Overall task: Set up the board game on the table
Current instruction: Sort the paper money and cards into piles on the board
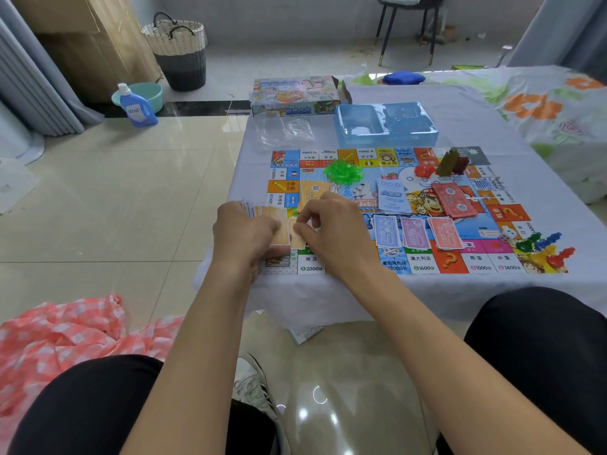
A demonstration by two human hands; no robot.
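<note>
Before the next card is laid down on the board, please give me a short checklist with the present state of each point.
1. Left hand grips the card stack: ok.
2. Right hand pinches one orange card: ok.
3. Game board lies flat on the table: ok.
4. Money piles sorted apart: ok.
5. Free spot for the card: cannot tell, hands hide it.

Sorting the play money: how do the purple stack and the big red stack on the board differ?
The purple stack lies in the near row, squared up; the big red stack lies farther back, skewed and fanned. The purple stack looks smaller than the red. Both rest flat on the game board.
</note>
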